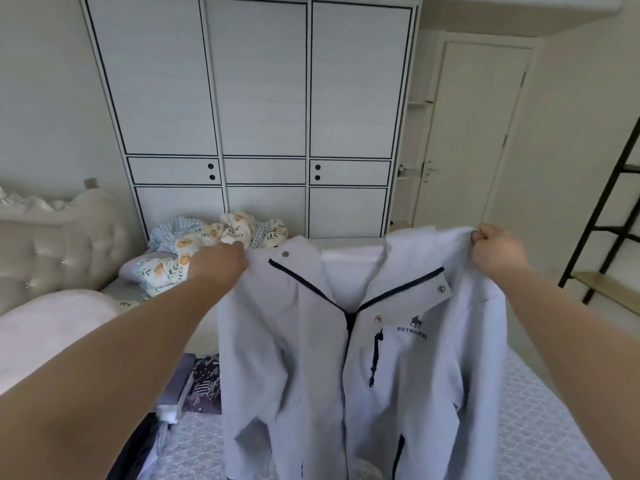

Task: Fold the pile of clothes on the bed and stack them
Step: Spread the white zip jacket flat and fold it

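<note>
Bedroom with a white wardrobe (256, 116) facing you across the bed (540, 410), closed door (474, 133) to the right, black shelf rack (609, 237) at the far right edge. You're holding a pale grey jacket (346, 341) up by the shoulders, front toward you, dark zipper (348, 327) partly open at the collar, lower part hanging over the bed. Your left hand (216, 263) is gripping the left shoulder, fingers hidden behind the cloth. Your right hand (497, 249) is pinching the right shoulder, fingers curled tight on the fabric. A floral blanket (214, 244) is lying bunched near the padded headboard (59, 244). Dark clothes (194, 382) are lying on the bed below your left arm.
</note>
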